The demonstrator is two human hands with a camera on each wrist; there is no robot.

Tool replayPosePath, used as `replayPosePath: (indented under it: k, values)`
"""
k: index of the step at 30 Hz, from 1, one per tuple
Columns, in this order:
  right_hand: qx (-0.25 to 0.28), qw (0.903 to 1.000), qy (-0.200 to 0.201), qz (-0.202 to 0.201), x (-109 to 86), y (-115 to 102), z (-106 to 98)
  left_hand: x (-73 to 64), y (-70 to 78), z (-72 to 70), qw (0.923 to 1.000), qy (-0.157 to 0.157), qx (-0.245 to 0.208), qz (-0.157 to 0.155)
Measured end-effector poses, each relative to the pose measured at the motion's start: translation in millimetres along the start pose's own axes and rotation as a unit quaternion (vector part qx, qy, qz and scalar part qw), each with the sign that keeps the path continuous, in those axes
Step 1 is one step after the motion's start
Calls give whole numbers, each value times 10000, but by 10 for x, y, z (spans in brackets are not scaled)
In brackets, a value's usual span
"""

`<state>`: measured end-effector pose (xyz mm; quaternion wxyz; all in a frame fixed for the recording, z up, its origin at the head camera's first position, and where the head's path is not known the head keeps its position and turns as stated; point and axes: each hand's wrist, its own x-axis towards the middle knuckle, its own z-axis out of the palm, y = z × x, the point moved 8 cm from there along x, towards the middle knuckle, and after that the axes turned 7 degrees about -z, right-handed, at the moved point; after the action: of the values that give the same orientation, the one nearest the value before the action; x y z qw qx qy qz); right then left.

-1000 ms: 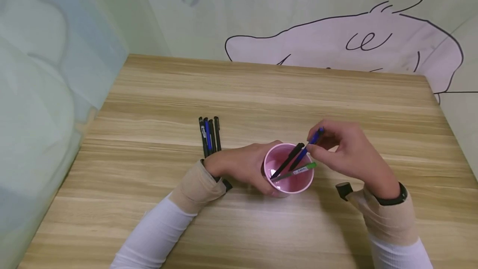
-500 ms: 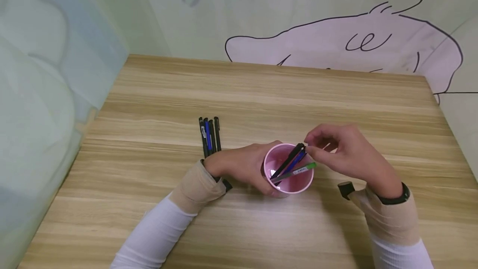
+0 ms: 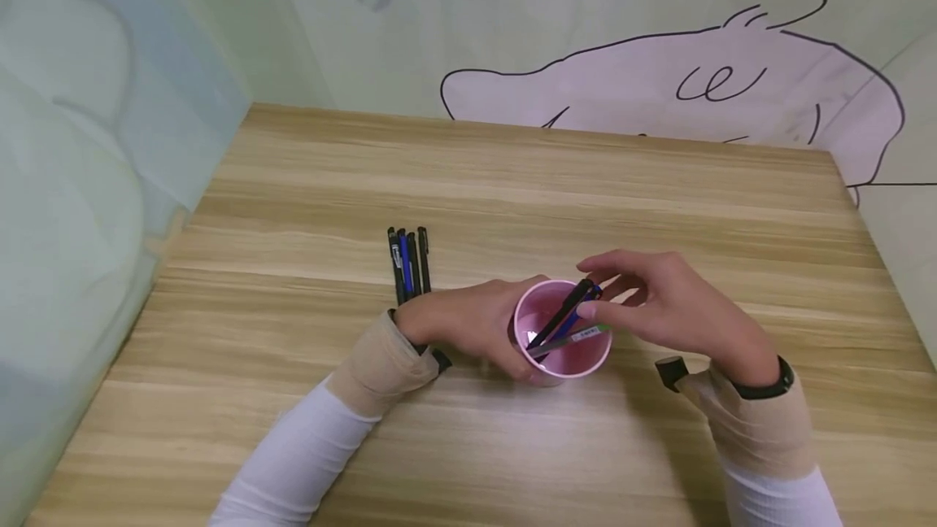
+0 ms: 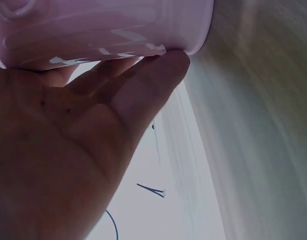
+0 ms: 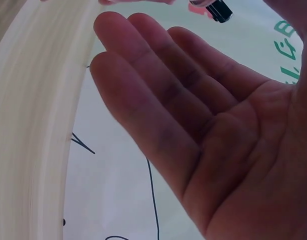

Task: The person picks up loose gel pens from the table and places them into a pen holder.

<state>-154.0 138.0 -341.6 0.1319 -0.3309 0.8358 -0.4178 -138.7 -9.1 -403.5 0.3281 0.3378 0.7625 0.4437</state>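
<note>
A pink cup stands tilted toward me on the table, held by my left hand curled round its left side. The left wrist view shows the glossy cup wall against those fingers. Inside lean a black pen, a blue pen and a clear pen with a green end. My right hand hovers at the cup's right rim, thumb in front of the pens' upper ends, fingers behind. In the right wrist view its fingers extend, holding nothing; a dark pen end shows beyond.
Left of the cup, several black and blue pens lie side by side on the wooden table; my left wrist hides their lower ends. Behind the table's far edge rises a wall with a cartoon drawing.
My right hand lowered the blue pen into the cup and let it go. It then moved slightly left over the rim. The left hand stays on the cup.
</note>
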Motion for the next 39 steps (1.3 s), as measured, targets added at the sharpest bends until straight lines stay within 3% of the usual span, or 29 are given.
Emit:
replayPosePath:
  k: [11,18,27,34,39]
  values:
    - [169,9995,-251,-62,-23,80,98,-46,13,-28,10000,-65,43,2]
    - [157,9982,-358,-450,-23,66,168,-51,-16,-21,9998,-180,-130,11]
    - [170,9971,-368,-644,-67,97,225,-56,43,-41,9991,-285,-129,277]
    - [211,9971,-500,-541,-69,143,254,-69,73,-73,9990,-208,136,360]
    - [234,9959,-630,-608,-59,157,276,-102,72,-125,9986,-35,501,173]
